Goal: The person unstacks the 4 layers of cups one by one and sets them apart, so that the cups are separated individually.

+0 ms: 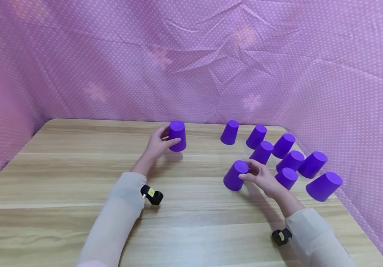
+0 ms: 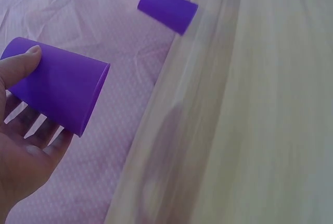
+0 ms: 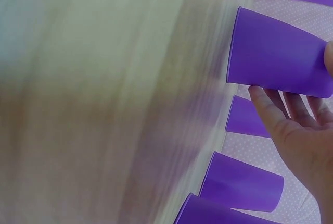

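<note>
My left hand [image 1: 157,145] holds a purple plastic cup [image 1: 178,137], base up, near the back of the table. In the left wrist view its thumb presses one side of the cup [image 2: 62,83] and the fingers reach round the other; the rim is raised above the wood. Farther right and closer in, my right hand [image 1: 264,180] grips a second purple cup [image 1: 234,177], also base up, between thumb and fingers. The right wrist view shows that cup [image 3: 278,54] with its rim close over the table and fingertips along its side.
Several more upside-down purple cups stand spread over the table's right side, among them one [image 1: 229,132] at the back and one [image 1: 324,186] near the right edge. Another [image 1: 287,178] is just behind my right wrist. Pink dotted cloth [image 1: 191,74] hangs round the wooden table [image 1: 78,167].
</note>
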